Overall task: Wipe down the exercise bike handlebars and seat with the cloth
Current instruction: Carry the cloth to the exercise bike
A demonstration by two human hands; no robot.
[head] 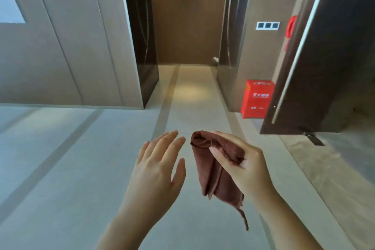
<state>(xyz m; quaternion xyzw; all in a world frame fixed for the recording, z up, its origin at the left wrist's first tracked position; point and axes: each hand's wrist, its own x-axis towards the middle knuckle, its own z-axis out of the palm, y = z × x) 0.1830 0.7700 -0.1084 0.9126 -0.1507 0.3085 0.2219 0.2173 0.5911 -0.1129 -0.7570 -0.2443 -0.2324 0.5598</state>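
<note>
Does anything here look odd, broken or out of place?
Nothing looks spilled, broken or askew. The red box stands upright against the wall; the right hand pinches a folded brown cloth, a loose strip dangling, left hand open beside it.

Left hand (156,170) splayed, right hand (244,168) curled.

A single wide-angle view from the person's head, tilted forward and down. It faces a corridor (188,46) in the upper middle of the frame. The floor (60,168) fills the lower half, with the left hand (158,168) and right hand (243,164) close below centre.
</note>
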